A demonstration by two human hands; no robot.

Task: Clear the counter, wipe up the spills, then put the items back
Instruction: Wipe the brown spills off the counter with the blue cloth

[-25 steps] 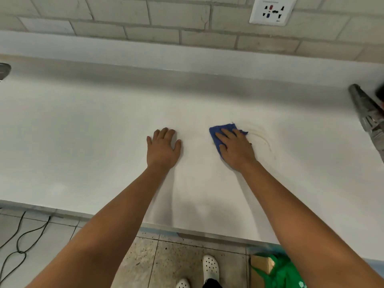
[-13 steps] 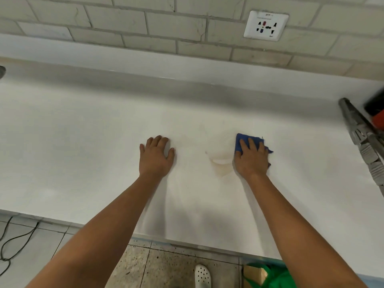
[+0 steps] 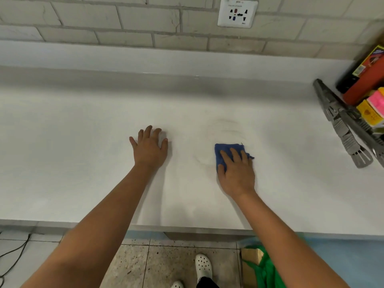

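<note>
A small blue cloth (image 3: 223, 151) lies on the white counter (image 3: 83, 142) right of centre. My right hand (image 3: 236, 171) presses down on it with spread, straight fingers and covers most of it. Faint brownish smear rings (image 3: 224, 126) show on the counter just beyond and left of the cloth. My left hand (image 3: 150, 147) rests flat on the counter to the left, fingers spread, holding nothing.
Grey tongs (image 3: 342, 125) and a grey slotted utensil lie at the right edge beside a red and black box (image 3: 365, 80) and yellow and pink packets (image 3: 374, 109). A wall socket (image 3: 237, 13) sits above. Below the counter's front edge are a green bag (image 3: 264, 269) and cables.
My right hand has slid the blue cloth toward me and a little left; the pale puddle seen earlier is now only faint streaks. The left hand stays planted.
</note>
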